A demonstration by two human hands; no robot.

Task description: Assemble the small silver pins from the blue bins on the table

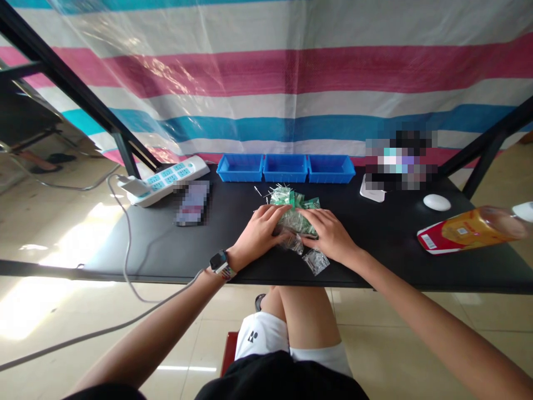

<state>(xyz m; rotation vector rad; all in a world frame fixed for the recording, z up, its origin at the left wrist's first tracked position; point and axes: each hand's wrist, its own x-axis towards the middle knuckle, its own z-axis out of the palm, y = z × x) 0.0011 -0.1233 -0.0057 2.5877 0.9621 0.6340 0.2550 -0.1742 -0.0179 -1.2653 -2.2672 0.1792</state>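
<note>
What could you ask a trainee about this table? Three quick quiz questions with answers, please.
1. How many blue trays stand in a row along the back of the table?
2. What are the left hand and the right hand both touching? a) the power strip; b) the pile of small plastic packets; c) the bottle
3. True or false: the watch is on the left wrist.

Key: 1. three; 2. b; 3. true
</note>
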